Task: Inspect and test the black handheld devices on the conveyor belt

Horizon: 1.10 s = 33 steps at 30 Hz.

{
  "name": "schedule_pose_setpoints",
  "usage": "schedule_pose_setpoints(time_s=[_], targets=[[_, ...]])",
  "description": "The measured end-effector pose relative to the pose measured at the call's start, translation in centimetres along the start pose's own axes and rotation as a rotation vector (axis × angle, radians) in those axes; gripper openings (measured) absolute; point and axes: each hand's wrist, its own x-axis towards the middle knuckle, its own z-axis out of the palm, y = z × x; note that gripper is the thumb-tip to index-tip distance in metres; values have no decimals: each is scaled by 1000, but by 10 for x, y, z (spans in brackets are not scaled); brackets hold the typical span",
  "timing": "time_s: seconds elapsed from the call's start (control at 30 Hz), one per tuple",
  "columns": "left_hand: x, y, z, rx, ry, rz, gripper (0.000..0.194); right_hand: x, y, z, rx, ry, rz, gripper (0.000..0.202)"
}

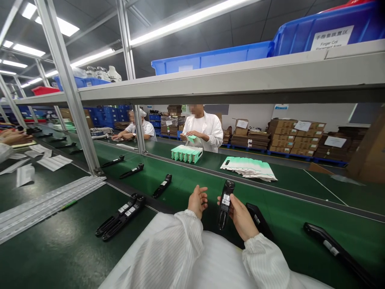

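My right hand (243,216) grips a long black plastic device (224,205) with white labels on its face, holding it nearly upright above the green belt. My left hand (198,201) is just to its left, fingers loosely bent and apart, with nothing in it. Close to my right wrist, another black device (258,218) is partly hidden behind the hand. Farther right lies a black device (333,247) with a pale label. Two more labelled black devices (122,216) rest side by side on the table to my left.
A green conveyor belt (186,176) runs across, carrying several black devices (162,186). Beyond it stand green-white boxes (186,154) and a fanned stack of flat cartons (249,167). Two people in white coats sit or stand opposite. Metal posts (70,88) hold a shelf with blue bins (213,57).
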Motion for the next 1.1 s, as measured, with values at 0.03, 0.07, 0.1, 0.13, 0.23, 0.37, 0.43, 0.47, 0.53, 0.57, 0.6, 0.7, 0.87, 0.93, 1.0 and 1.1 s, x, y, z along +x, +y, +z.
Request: schedule_pose_setpoints(time_s=[0.03, 0.07, 0.1, 0.13, 0.23, 0.37, 0.43, 0.47, 0.53, 0.57, 0.6, 0.7, 0.87, 0.93, 1.0, 1.1], targets=[[0, -1, 0, 8, -1, -1, 40, 2, 3, -2, -30, 12, 27, 45], [-1, -2, 1, 19, -2, -3, 39, 3, 6, -4, -77, 21, 58, 46], [-2, -2, 2, 34, -6, -3, 39, 5, 9, -6, -144, 26, 89, 46], [-3, -4, 3, 51, -13, -1, 38, 7, 13, -9, -242, 26, 105, 46], [-7, -7, 6, 127, -49, 34, 32, 13, 23, -15, -581, 14, 68, 39], [-8, -9, 9, 240, -79, 103, 23, 23, 31, -22, -848, 77, -15, 26], [-8, -10, 9, 258, -82, 116, 22, 25, 32, -25, -962, 114, -54, 37], [-7, -11, 9, 260, -83, 118, 22, 25, 32, -27, -1017, 124, -70, 40], [-6, -12, 8, 260, -86, 118, 21, 25, 33, -29, -1116, 129, -93, 42], [-6, -13, 8, 261, -86, 118, 21, 24, 33, -31, -1157, 126, -102, 41], [-5, -13, 7, 262, -86, 119, 21, 24, 33, -32, -1193, 120, -111, 41], [-2, -11, 5, 285, -86, 112, 21, 23, 33, -36, -1268, 101, -132, 41], [12, 13, -12, 779, -128, 268, 23, 21, 29, -39, -1390, 181, -257, 45], [18, 28, -26, 1126, 9, 514, 28, 19, 26, -36, -1400, 210, -388, 43], [23, 41, -43, 1379, 222, 619, 42, 16, 24, -32, -1343, 195, -493, 39], [30, 54, -65, 1441, 397, 360, 53, 12, 23, -26, -1206, 149, -561, 33]])
